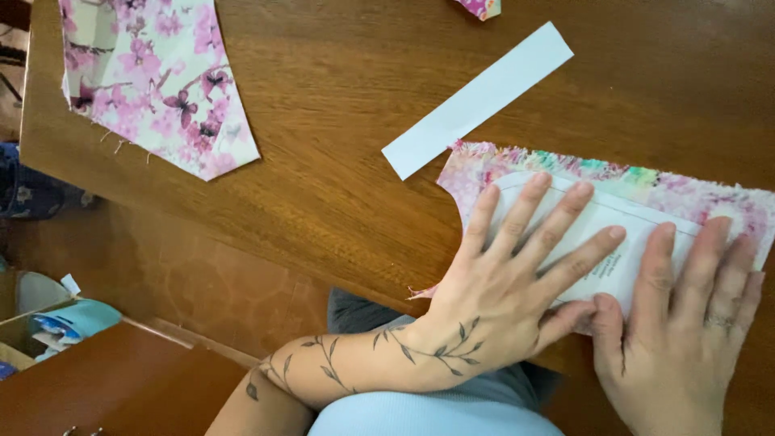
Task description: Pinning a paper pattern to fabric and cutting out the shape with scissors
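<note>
Both hands lie flat at the near right edge of a brown wooden table point(339, 97), seen from above. Left hand point(517, 274), its forearm marked with a leafy vine tattoo, rests palm down with fingers spread wide, gripping nothing. Right hand point(686, 323) lies just beside it, also flat and open, with a ring on one finger; the two thumbs nearly touch. Under both palms sits a white paper pattern point(601, 242) with a curved upper left corner, and under that a pale pink floral fabric piece point(686, 190) with a frayed top edge. The pattern shows between and beneath the fingers, and the fabric reaches out past the fingertips toward the far side and the right edge of the table. Just beyond the fabric's upper left corner, a plain white paper strip point(476, 101) lies at a slant, pointing toward the far right. Well apart, at the far left corner, lies a larger floral cloth point(153, 81) with bolder pink blossoms. Beyond the table's left edge, low down, a box point(48, 327) holds small items too blurred to make out.
</note>
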